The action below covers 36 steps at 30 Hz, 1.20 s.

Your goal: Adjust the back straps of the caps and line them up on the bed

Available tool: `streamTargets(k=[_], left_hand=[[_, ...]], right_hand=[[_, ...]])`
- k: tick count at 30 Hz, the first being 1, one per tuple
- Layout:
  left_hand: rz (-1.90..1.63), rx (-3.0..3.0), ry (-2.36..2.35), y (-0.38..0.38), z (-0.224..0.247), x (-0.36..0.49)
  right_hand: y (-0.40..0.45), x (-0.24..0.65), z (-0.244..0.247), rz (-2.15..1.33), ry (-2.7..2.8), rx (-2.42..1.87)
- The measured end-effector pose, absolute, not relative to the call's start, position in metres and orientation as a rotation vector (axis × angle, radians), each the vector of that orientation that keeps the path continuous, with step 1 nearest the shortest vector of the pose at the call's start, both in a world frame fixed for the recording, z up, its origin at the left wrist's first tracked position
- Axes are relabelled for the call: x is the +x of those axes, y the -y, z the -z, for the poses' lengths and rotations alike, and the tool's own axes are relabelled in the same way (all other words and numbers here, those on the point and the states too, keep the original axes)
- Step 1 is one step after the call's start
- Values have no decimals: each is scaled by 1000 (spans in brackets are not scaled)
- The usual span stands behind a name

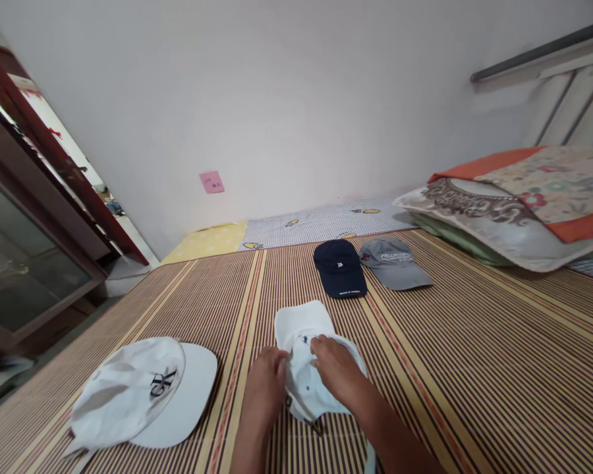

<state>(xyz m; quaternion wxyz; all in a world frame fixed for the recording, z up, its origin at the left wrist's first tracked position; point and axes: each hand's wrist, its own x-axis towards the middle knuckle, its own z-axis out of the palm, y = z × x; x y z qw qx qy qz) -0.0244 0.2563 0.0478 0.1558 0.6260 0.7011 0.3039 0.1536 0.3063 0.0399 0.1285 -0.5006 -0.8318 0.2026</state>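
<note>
The left grip and right grip touched a seemingly half-done white hat on the mat — pinching, I couldn't tell — blue hat and gray hat sat together, CK hat untouched

A plain white wall rises behind a brown-and-tan striped mat. A small pink rectangular card sits low on the wall, above yellow fabric and blue-white checked fabric. At right, an orange-edged flowered cloth lies across a pale, brown-scrolled cushion.
</note>
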Motion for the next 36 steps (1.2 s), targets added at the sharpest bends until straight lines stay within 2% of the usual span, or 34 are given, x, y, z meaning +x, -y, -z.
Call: streamTargets(k=[8,14,17,20,30,36], left_hand=[[-1164,1910,-1775,-252,-73,-17],[-835,2037,-1538,-244,-81,27],[-679,2061,-1610,-245,-76,40],[-569,2002,-1756,-249,-75,45],[-438,1860,-2155,-260,-66,41],[-344,1865,-2119,-260,-66,37]], right_hand=[[-312,187,-81,-764,2091,-1152],[-323,219,-89,-816,2069,-1220],[-328,222,-81,-687,2038,-1413],[-331,222,-69,-735,2092,-1592],[-333,224,-66,-700,2104,-1704],[-328,225,-64,-803,2145,-1641]])
